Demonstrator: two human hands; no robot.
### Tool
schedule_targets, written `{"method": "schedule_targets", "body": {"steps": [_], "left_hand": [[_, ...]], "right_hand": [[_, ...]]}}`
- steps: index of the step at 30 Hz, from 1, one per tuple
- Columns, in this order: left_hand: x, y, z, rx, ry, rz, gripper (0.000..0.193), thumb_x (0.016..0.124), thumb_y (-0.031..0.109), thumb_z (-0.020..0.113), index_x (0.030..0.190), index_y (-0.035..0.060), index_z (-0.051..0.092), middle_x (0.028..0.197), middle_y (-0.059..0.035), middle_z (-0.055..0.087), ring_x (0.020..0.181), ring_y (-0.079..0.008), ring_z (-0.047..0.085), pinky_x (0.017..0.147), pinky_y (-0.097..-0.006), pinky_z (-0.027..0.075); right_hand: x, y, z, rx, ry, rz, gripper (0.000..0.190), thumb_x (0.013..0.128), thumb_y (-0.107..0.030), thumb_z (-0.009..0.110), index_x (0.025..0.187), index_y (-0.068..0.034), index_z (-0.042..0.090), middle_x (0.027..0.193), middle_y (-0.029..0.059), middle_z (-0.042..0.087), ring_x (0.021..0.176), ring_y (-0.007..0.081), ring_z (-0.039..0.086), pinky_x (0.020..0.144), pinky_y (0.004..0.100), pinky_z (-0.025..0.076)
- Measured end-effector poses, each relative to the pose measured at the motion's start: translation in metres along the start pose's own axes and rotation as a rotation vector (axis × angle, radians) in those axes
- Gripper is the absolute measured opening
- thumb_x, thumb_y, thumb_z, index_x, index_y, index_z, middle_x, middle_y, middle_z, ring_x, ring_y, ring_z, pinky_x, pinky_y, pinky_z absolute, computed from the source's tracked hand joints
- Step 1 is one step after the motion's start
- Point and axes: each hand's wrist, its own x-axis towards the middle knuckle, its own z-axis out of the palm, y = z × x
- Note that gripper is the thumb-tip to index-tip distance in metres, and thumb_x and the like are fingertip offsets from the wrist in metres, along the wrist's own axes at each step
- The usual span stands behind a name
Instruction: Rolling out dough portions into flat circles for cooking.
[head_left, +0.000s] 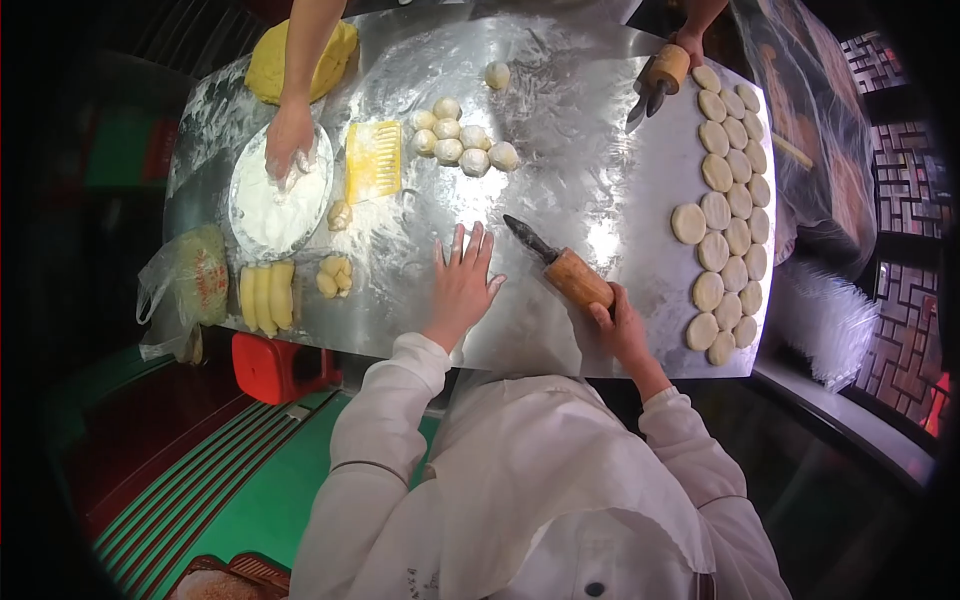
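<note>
My left hand (466, 289) rests palm down on the metal tabletop (375, 307), fingers apart, with nothing in it. My right hand (622, 326) is closed on one end of a wooden rolling pin (576, 276), whose dark tapered handle points up and left. Ahead of my left hand lie several floured dough balls (474, 161), with a single ball (497, 75) farther back. Rows of flattened dough rounds (715, 251) cover the right side of the table. A yellow comb-like plastic scraper (373, 161) lies left of the balls.
Opposite, another person's hand (291, 142) dips into a plate of flour (262, 217); their other holds a second rolling pin (667, 69). Yellow dough (330, 60), dough strips (267, 297), dough pieces (334, 277) and a plastic bag (199, 277) are at left. A red stool (262, 367) stands below.
</note>
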Motion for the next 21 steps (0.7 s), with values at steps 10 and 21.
{"method": "schedule_targets", "body": {"steps": [10, 21], "left_hand": [[-0.023, -0.07, -0.068, -0.098, 0.258, -0.155, 0.068, 0.087, 0.022, 0.067, 0.148, 0.0104, 0.039, 0.158, -0.0096, 0.031, 0.149, -0.0329, 0.02, 0.118, -0.0613, 0.008], [-0.032, -0.103, -0.037, -0.097, 0.081, -0.174, 0.065, 0.085, 0.02, 0.067, 0.145, 0.0081, 0.043, 0.156, -0.01, 0.036, 0.148, -0.0309, 0.024, 0.119, -0.059, 0.009]], "right_hand": [[0.03, -0.11, 0.038, -0.2, -0.151, -0.325, 0.062, 0.092, -0.06, 0.053, 0.126, -0.008, 0.046, 0.072, 0.0163, 0.067, 0.067, 0.0368, 0.068, 0.059, 0.0454, 0.053], [0.054, -0.123, 0.073, -0.21, -0.397, -0.169, 0.072, 0.091, -0.068, 0.048, 0.126, -0.005, 0.047, 0.087, 0.0191, 0.069, 0.083, 0.0394, 0.068, 0.073, 0.0471, 0.053]]}}
